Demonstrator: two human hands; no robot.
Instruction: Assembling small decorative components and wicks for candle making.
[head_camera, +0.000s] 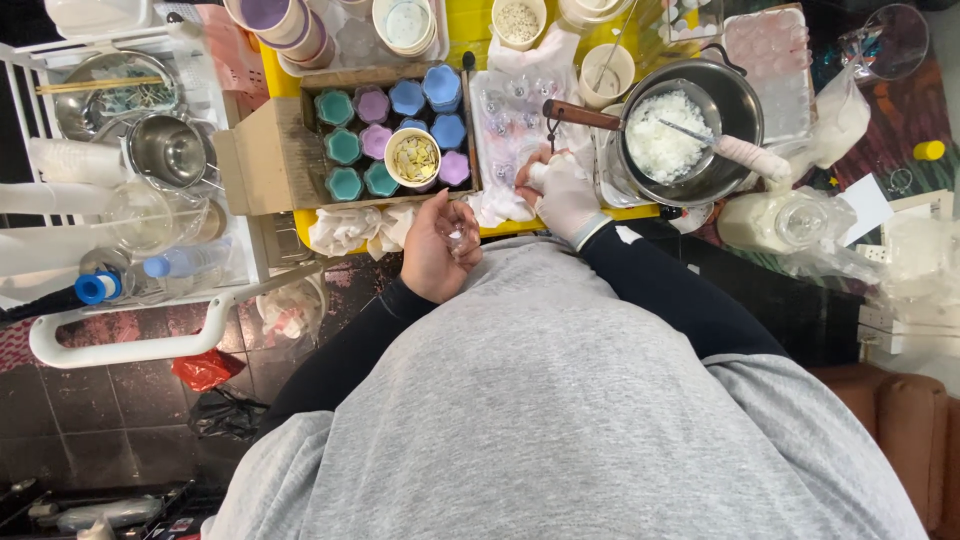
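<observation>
Pinching a small clear cup (458, 232) w/ left hand (437, 250), gloved right hand (562, 195) curled beside — cardboard box (262, 150), pot (735, 105) crowding round.

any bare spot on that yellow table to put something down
Hardly any. Only thin strips of yellow table show between the cups at the far edge. The box of coloured moulds, the pot of white flakes and both hands fill the rest.

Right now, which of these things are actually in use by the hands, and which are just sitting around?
In use:
left hand, holding a small clear cup
right hand, gloved, on the white cloth

Lying about:
pot of white flakes
box of coloured moulds
metal bowls
blue-capped bottle
yellow table
</observation>
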